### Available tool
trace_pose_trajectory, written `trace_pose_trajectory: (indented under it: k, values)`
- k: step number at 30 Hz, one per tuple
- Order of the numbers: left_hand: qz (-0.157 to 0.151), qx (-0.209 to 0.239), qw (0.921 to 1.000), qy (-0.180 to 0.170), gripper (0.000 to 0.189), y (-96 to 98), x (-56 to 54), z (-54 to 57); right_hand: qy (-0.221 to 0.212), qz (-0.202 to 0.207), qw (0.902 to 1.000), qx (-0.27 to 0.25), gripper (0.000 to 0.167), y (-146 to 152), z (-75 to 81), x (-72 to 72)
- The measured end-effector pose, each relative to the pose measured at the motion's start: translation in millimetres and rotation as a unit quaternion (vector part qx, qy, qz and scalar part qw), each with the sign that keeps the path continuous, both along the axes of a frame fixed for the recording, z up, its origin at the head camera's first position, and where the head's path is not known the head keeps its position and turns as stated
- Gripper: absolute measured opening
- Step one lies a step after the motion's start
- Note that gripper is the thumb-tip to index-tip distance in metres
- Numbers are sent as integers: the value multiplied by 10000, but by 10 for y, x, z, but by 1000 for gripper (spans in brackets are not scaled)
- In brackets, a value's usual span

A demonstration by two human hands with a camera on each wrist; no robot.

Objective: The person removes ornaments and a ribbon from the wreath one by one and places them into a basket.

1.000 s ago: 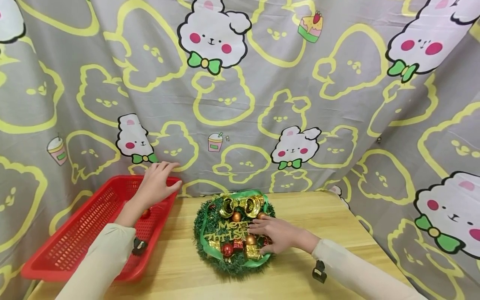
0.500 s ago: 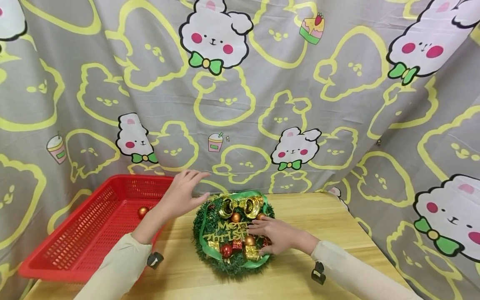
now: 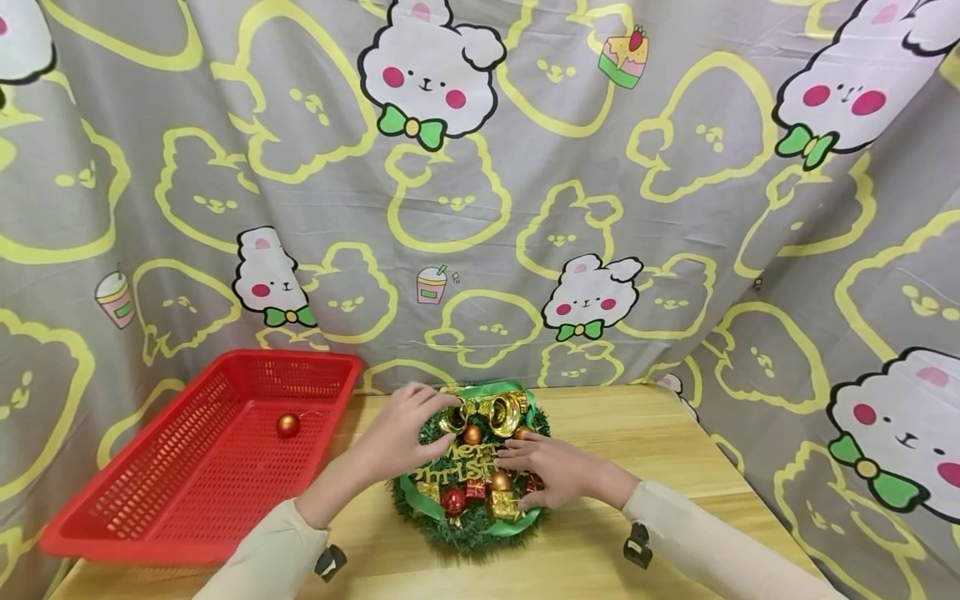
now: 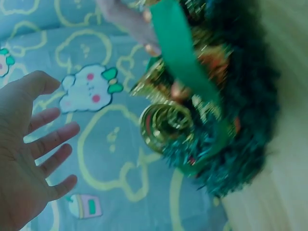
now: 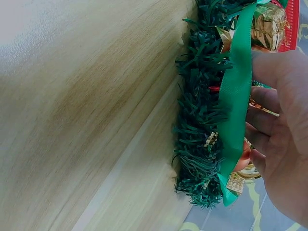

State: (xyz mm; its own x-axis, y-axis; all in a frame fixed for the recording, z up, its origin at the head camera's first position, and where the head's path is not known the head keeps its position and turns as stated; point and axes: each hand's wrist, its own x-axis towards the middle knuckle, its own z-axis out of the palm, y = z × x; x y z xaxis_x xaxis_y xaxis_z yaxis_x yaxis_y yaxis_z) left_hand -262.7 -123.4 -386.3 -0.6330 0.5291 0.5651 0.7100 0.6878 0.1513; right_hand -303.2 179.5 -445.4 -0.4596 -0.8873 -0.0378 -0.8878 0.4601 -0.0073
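Observation:
A green tinsel Christmas wreath (image 3: 468,537) lies on the table, trimmed with green ribbon (image 5: 237,101), two gold bells (image 3: 506,414), small wrapped gift boxes, baubles and gold "Merry Christmas" lettering. Above its left side hovers my left hand (image 3: 405,429), fingers spread and holding nothing; the left wrist view shows the palm (image 4: 19,159) apart from the wreath. My right hand (image 3: 558,471) rests on the wreath's right side, its fingers extended over the ornaments. In the right wrist view, the fingertips are partly hidden behind the ribbon.
To the left stands a red plastic basket (image 3: 56,542) with perforated walls. One orange-gold bauble (image 3: 288,425) lies in it. The wooden table (image 3: 600,408) meets a grey patterned curtain (image 3: 480,275) at its back edge.
My left hand has moved right, from over the basket to above the wreath's left side. That uncovers the bauble in the basket. The right hand has stayed on the wreath.

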Motion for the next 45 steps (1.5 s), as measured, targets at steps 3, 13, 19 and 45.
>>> trace_pose_trajectory:
  k: [3,13,19,45]
  values:
    - [-67,-27,9998,-169,41,58,48,-99,-28,-14,10000,2,71,8,1,-5]
    - [-436,-256,9983,-280,34,132,141,-426,-5,-1,10000,-19,70,3,12,2]
    - [-635,-409,9965,-367,30,137,166,-586,21,69,10000,-25,70,13,7,3]
    - [-784,-1533,9788,-1111,31,92,108,-546,48,-88,9998,195,70,-42,24,-4]
